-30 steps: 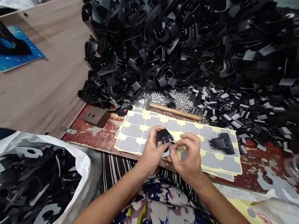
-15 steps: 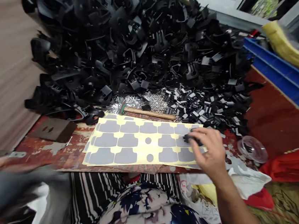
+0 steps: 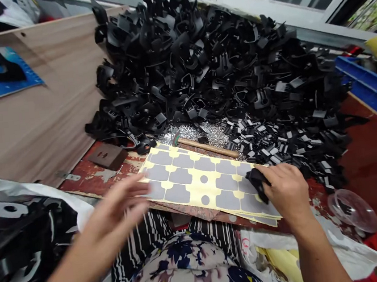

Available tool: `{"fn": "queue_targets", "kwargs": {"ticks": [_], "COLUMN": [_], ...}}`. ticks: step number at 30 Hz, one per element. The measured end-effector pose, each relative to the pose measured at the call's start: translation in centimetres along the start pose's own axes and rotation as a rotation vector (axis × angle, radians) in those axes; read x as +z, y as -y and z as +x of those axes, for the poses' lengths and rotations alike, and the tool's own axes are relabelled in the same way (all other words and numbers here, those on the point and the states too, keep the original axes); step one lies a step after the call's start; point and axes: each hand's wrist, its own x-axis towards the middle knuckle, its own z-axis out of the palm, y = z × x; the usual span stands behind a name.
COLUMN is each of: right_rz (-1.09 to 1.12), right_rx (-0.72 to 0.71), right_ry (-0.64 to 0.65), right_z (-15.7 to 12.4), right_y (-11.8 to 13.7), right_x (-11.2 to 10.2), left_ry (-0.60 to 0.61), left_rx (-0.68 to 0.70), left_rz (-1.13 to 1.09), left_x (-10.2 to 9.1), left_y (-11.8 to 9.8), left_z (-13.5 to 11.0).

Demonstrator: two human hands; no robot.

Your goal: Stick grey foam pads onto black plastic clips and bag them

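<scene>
My right hand [image 3: 285,189] is closed on a small black piece [image 3: 257,183], held over the right end of a stack of yellow backing sheets [image 3: 209,181]. The piece's exact kind I cannot make out. Rows of grey die-cut stickers [image 3: 180,176] cover the top sheet. My left hand [image 3: 120,211], smeared by motion, is near the sheets' left end; its fingers are stretched out and nothing shows in them. Behind the sheets lies a wooden-handled hammer [image 3: 207,147] beside many silvery pins [image 3: 187,132]. Small black-and-grey clips [image 3: 265,139] are heaped to the right.
A tall pile of black plastic parts [image 3: 194,64] fills the back of the red table. A brown block [image 3: 107,156] sits at the left, near a wooden board [image 3: 53,110]. A white bag [image 3: 81,206] of black parts is lower left; a clear plastic cup [image 3: 352,211] lies right.
My left hand has come from the lower left to the sheets, and the blurred dark part beside it is out of it. The right hand stays over the sheets' right end. The view has shifted left.
</scene>
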Motion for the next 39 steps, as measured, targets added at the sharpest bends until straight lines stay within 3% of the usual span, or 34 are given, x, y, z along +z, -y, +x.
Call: {"fn": "queue_targets", "kwargs": {"ticks": [3,4,6,8,10,12,15,18,26,30,32,33,35,37,39], "right_rz": [0.128,0.176,0.254,0.353,0.512,0.685,0.8,0.787,1.058,1.347,1.517,1.589,1.641,1.542,1.413], "right_rx": [-0.019,-0.029,-0.015,0.062,0.2,0.334,0.407,0.409,0.469,0.289,0.214,0.22,0.327,0.463,0.528], "right_ry": [-0.143,-0.173,-0.195,-0.163,-0.103,-0.059,-0.056,-0.057,0.091,0.397,0.479,0.439,0.225,0.001,-0.105], "right_z": [1.7,2.2,3.1,3.6,3.8,4.0,4.1,4.0,3.3,3.5,3.5,3.4,3.4,3.5,3.7], "right_y": [5.6,7.4,9.8,10.2,9.3,8.3,7.9,8.6,7.5,5.4,4.5,4.3,4.5,5.8,7.6], "right_x": [-0.6,-0.4,0.5,1.8,3.5,5.3,7.7,8.8,8.4,6.9,6.2,5.9,5.6,5.4,5.2], "left_ry": [0.465,0.55,0.548,0.392,0.222,0.129,0.087,0.065,0.06,0.068,0.049,0.039,0.037,0.09,0.181], "left_rx": [-0.092,-0.109,-0.159,-0.22,-0.255,-0.277,-0.321,-0.371,-0.352,-0.34,-0.332,-0.324,-0.298,-0.279,-0.285], "left_rz": [-0.194,-0.272,-0.387,-0.427,-0.439,-0.476,-0.54,-0.539,-0.585,-0.623,-0.643,-0.656,-0.681,-0.716,-0.782], "left_x": [4.6,6.5,9.5,10.6,9.9,8.5,6.9,7.0,7.4,7.3,7.3,7.2,7.2,7.3,7.5], "left_y": [0.9,1.3,2.0,2.3,2.1,1.6,1.2,2.1,4.1,4.0,4.0,4.1,4.0,3.9,3.7], "left_z": [1.6,2.2,3.2,4.0,5.1,6.7,9.8,12.2,12.9,13.0,13.2,13.1,12.8,11.9,10.7]}}
